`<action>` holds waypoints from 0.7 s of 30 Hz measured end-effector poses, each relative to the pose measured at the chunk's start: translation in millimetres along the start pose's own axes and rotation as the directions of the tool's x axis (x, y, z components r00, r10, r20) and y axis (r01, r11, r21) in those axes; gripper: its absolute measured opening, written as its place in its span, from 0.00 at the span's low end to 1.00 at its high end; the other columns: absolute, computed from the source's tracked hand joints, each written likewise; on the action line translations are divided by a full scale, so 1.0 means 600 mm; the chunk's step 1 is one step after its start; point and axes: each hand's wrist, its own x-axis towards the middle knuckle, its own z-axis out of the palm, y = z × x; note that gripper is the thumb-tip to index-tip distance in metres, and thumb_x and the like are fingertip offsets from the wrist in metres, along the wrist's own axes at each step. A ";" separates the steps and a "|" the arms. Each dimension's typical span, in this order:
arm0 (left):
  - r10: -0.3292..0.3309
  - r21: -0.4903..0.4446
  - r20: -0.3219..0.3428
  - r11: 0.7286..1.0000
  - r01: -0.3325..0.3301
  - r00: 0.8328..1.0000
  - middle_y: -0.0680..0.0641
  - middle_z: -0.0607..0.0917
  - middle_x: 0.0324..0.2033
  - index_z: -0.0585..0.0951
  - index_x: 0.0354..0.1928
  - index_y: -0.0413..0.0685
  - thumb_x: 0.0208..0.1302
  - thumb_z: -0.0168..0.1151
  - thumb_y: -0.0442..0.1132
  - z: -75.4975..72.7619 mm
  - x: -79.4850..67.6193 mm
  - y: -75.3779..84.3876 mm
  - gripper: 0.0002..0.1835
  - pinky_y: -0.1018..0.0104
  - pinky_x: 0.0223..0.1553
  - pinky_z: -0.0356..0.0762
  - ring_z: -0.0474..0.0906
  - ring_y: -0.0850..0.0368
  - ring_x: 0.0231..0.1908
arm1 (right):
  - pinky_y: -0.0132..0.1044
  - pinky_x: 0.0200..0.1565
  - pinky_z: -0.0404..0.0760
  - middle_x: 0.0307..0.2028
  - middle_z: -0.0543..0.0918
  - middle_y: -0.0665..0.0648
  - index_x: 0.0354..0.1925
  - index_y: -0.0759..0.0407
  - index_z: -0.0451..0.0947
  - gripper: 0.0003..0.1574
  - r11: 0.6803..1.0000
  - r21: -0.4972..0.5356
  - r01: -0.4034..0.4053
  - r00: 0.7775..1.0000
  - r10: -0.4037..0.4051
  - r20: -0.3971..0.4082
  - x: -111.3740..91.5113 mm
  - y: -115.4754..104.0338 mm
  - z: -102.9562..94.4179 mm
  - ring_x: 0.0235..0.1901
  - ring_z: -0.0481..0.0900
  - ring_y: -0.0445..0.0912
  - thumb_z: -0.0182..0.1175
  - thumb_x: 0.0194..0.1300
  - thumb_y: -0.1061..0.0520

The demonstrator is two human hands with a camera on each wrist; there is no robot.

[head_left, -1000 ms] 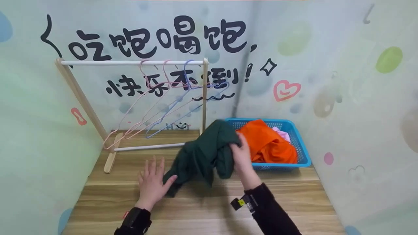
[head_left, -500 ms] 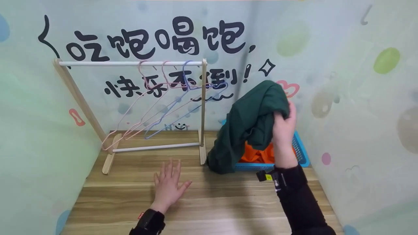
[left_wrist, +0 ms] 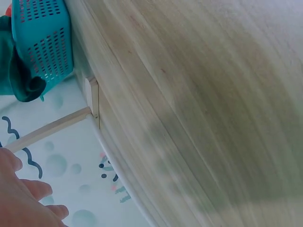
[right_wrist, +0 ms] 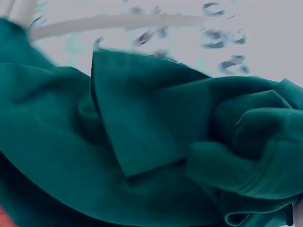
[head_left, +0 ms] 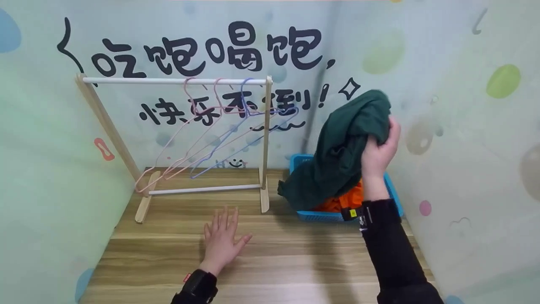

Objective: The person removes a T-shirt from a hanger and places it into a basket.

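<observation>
A dark green garment [head_left: 341,152] hangs bunched from my right hand [head_left: 379,152], which grips its upper end above the basket. Its lower end droops over the left side of the blue basket [head_left: 306,158]; orange cloth [head_left: 350,200] shows inside, beneath it. Folds of the green cloth [right_wrist: 142,118] fill most of the right wrist view, so its exact kind cannot be told. My left hand [head_left: 221,245] is over the wooden tabletop with fingers spread, holding nothing. In the left wrist view, fingers [left_wrist: 35,189] of that hand show at the lower left.
A clothes rack [head_left: 266,139] with wooden posts and white bars stands at the back left. From its top bar hang two pink hangers [head_left: 168,139] and a blue hanger [head_left: 219,143]. Printed walls [head_left: 464,147] enclose the wooden table [head_left: 270,270] at the back and sides.
My right hand has lifted the green garment up and to the right, from the table's middle to above the basket. The left hand, formerly beside the garment, has shifted slightly right.
</observation>
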 end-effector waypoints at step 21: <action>-0.010 -0.026 0.021 1.000 0.011 1.000 0.37 0.50 0.76 0.54 0.78 0.53 0.63 0.50 0.73 0.020 -0.006 -0.002 0.49 0.26 0.64 0.37 0.41 0.33 0.74 | 0.72 0.66 0.36 0.70 0.65 0.66 0.68 0.48 0.72 0.32 0.634 -0.656 0.409 0.297 0.587 0.753 -0.225 0.228 -0.065 0.73 0.46 0.66 0.51 0.73 0.37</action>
